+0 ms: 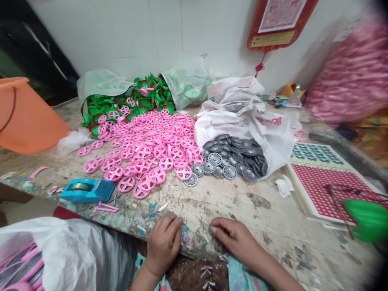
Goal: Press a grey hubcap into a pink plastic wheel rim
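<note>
My left hand (163, 244) rests in a loose curl on the front edge of a worn, stained workbench (242, 202). My right hand (233, 236) lies beside it, fingertips curled down among small coloured scraps (185, 235). Neither hand touches the spread of pink plastic wheels (151, 149) farther up the bench. Grey metal discs (233, 151) spill from a white plastic bag (260, 129) to its right. Green plastic parts (130, 101) lie behind the pink wheels. Left of my hands are a blue tape dispenser (86, 190) and scissors (117, 201).
An orange bucket (30, 117) lies tilted at the left. At the right stand a red-patterned board (324, 186) and a green object (366, 220). A heap of pink items (348, 72) rises at the far right. A white bag (45, 250) holding pink pieces sits low at the left.
</note>
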Demonstrator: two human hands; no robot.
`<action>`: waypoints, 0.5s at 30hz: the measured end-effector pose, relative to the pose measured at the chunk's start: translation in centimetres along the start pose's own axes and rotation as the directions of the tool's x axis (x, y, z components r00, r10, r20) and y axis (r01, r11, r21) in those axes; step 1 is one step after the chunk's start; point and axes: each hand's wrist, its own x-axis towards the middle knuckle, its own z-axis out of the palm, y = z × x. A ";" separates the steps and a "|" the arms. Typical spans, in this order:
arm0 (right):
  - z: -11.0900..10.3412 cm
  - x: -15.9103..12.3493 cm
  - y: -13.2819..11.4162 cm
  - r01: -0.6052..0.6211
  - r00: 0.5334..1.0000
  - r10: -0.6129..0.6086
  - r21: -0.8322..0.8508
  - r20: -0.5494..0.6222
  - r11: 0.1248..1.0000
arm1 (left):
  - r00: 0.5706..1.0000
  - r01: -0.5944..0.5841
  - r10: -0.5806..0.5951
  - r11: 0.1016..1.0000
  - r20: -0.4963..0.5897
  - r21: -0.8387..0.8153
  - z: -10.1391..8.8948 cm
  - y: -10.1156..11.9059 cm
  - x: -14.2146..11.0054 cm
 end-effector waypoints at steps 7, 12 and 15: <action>0.5 -0.1 0.3 0.028 0.999 -0.030 -0.025 -0.045 0.999 | 0.964 0.263 -0.225 0.893 0.142 -0.366 -1.3 -0.7 1.7; 0.4 -0.1 0.5 0.053 0.997 -0.053 0.012 -0.058 0.999 | 0.934 0.348 -0.357 0.922 -0.027 -0.167 -2.5 -2.9 4.9; 0.3 -0.1 0.6 0.048 0.997 -0.046 0.028 -0.057 0.998 | 0.933 0.359 -0.342 0.912 -0.117 0.198 -2.8 -4.5 7.2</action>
